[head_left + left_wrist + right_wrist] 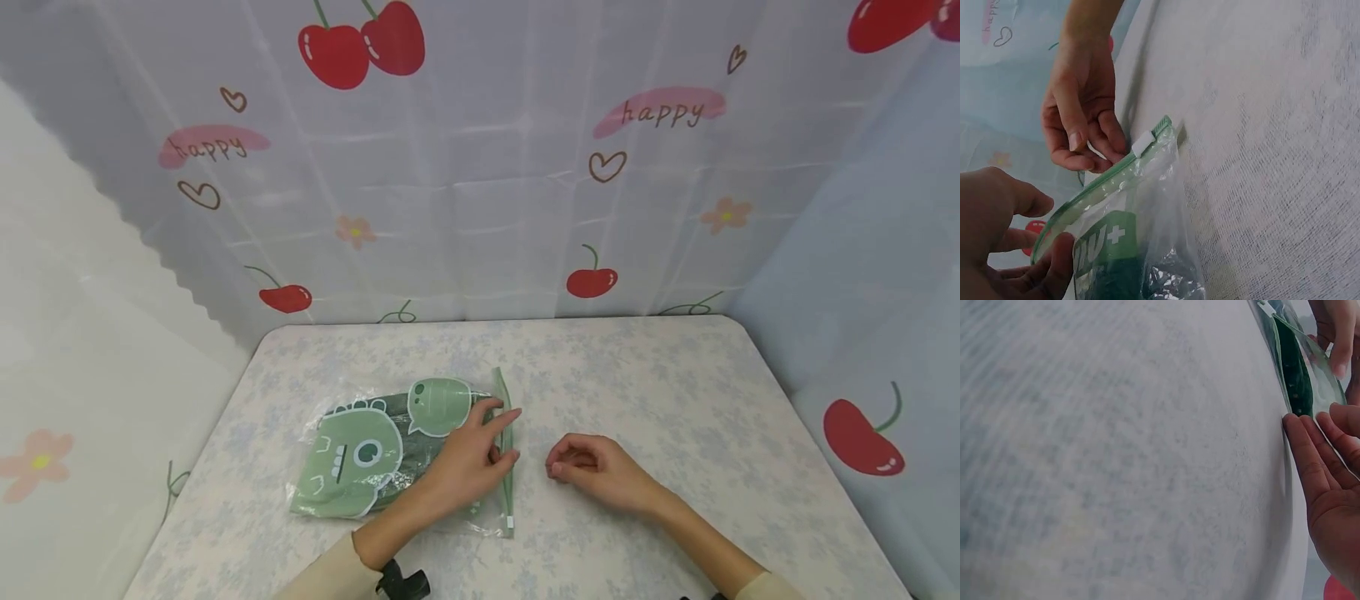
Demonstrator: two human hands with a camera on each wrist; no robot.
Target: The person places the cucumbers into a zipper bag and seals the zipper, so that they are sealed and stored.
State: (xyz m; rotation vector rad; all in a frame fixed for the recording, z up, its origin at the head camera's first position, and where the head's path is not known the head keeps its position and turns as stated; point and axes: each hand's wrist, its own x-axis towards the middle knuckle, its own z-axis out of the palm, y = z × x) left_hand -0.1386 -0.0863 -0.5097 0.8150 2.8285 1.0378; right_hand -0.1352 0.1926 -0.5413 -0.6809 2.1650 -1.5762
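A clear slider zip bag (352, 467) with a green cartoon print lies left of centre on the table. Dark green contents (1294, 369) show through its parted mouth in the right wrist view. My left hand (468, 454) is over the bag's right end, thumb and fingers spread apart at the green zip edge (504, 425). In the left wrist view its fingertips overlap that edge. The white slider (1143, 144) sits near one end of the zip. My right hand (603, 471) hovers just right of the bag, fingers loosely curled, with nothing in it.
The table (637, 375) has a pale floral cover and rounded back corners. A curtain (480, 167) with cherries, hearts and lettering hangs behind it, and more printed sheeting (885, 292) hangs at the sides. A black wrist strap (405, 581) is on my left wrist.
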